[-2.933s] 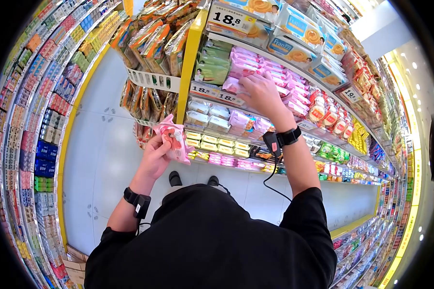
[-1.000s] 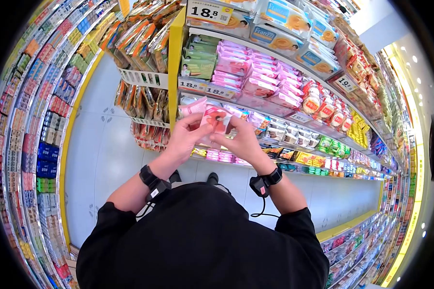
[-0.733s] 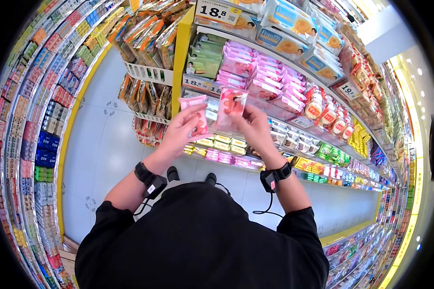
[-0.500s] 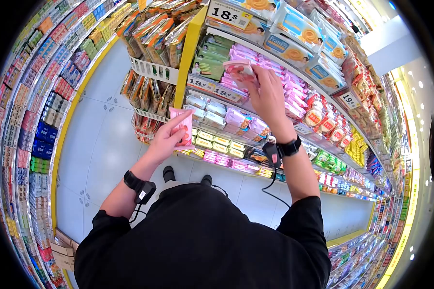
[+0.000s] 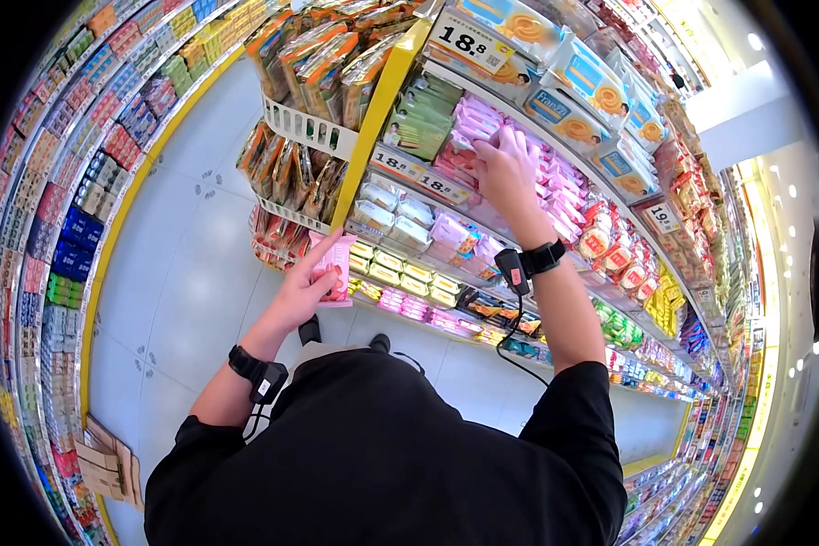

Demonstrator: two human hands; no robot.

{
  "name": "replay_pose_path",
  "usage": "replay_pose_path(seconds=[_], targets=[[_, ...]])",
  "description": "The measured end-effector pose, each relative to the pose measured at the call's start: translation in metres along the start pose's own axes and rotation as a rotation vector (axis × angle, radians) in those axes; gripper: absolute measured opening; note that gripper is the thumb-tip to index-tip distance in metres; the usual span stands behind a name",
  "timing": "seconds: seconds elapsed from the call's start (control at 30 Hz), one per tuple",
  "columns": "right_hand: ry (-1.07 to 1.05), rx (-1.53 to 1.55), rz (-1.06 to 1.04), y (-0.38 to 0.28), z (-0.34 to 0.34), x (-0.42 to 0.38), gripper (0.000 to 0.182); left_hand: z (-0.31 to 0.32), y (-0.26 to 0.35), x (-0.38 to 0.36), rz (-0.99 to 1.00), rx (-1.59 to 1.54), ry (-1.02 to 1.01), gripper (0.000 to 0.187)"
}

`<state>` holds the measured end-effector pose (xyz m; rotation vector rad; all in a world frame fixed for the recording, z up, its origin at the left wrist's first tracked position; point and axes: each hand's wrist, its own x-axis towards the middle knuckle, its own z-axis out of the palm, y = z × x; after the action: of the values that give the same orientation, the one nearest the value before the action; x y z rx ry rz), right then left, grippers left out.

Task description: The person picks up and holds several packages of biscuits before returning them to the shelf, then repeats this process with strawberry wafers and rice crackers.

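My left hand [image 5: 298,293] is closed round a pink snack packet [image 5: 334,271] with a red picture on its front, held low in front of the shelf unit. My right hand [image 5: 508,173] is at the upper shelf, fingers bent and closed on the edge of another pink snack packet [image 5: 459,156]. That packet lies against the row of pink packets [image 5: 555,168], and the hand partly hides it. Green packets [image 5: 420,118] stand just left of the row. Each wrist wears a black strap with a small cabled box.
Price labels [image 5: 419,175] run along the shelf edge. Blue and white cookie packs [image 5: 564,118] fill the shelf above. White baskets [image 5: 308,129] of orange-brown packets hang on the unit's left end. Another stocked shelf stands far left, with flattened cardboard [image 5: 109,464] near its foot.
My right hand has lowered its pink packet from in front of the shelf onto the pink row. My left hand, still holding its packet, is slightly lower in view. The camera view has shifted.
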<state>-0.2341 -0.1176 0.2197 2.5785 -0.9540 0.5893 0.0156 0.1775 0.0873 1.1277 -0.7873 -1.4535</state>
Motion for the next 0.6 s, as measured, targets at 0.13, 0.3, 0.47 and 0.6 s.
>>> replay_pose_path(seconds=[0.13, 0.3, 0.47, 0.6], targets=[[-0.019, -0.028, -0.025, 0.009, 0.015, 0.002, 0.018, 0.004, -0.001, 0.009, 0.139, 0.049, -0.039, 0.083], [0.067, 0.059, 0.007, 0.011, 0.010, -0.006, 0.026, 0.015, 0.011, 0.021, 0.159, 0.103, -0.086, 0.088], [0.296, 0.148, -0.002, 0.014, 0.007, -0.025, 0.023, 0.022, 0.028, 0.033, 0.001, 0.170, -0.190, 0.059], [0.397, 0.214, 0.038, -0.004, -0.008, -0.045, 0.020, 0.030, 0.024, 0.046, 0.043, 0.224, -0.267, 0.050]])
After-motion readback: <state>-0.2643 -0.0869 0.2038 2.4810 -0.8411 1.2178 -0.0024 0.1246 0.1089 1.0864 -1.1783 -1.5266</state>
